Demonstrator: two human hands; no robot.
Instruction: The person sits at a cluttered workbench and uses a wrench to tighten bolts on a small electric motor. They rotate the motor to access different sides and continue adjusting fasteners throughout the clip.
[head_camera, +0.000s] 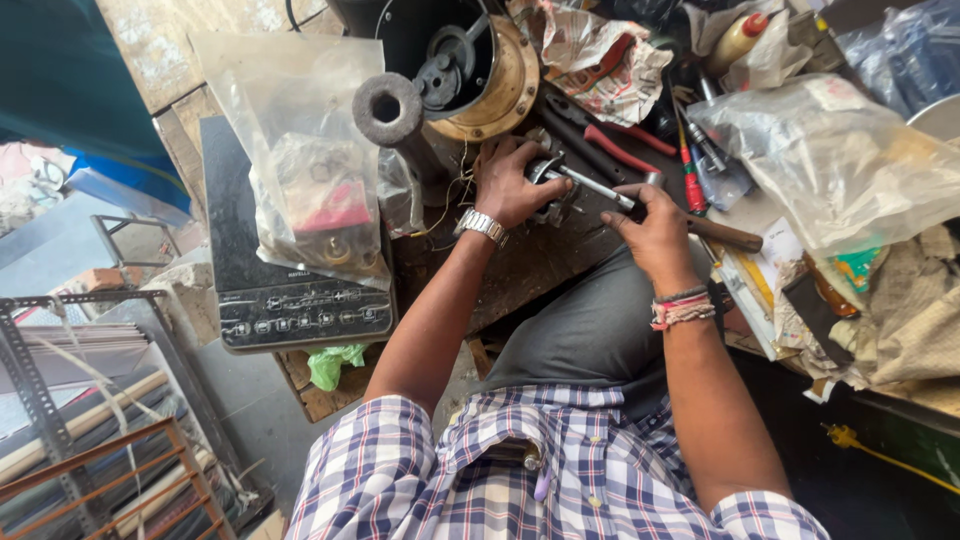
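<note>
A small round metal part (548, 190) sits on the dark, dirty workbench (520, 265), right in front of the person. The left hand (510, 180) is closed around the part and holds it down. A silver watch (482, 226) is on that wrist. The right hand (655, 232) is wrapped tight around a tool with a wooden handle (725, 234), and the tool's shiny metal shaft (598, 187) lies across the top of the part. Colourful thread bands (683, 308) are on the right wrist. Just behind the hands lie red-handled pliers (615, 148). Farther back stands a big black drum with a brass ring (505, 85). To the left, a clear plastic bag of parts (315, 190) rests on a flat black cooktop (290, 300).
</note>
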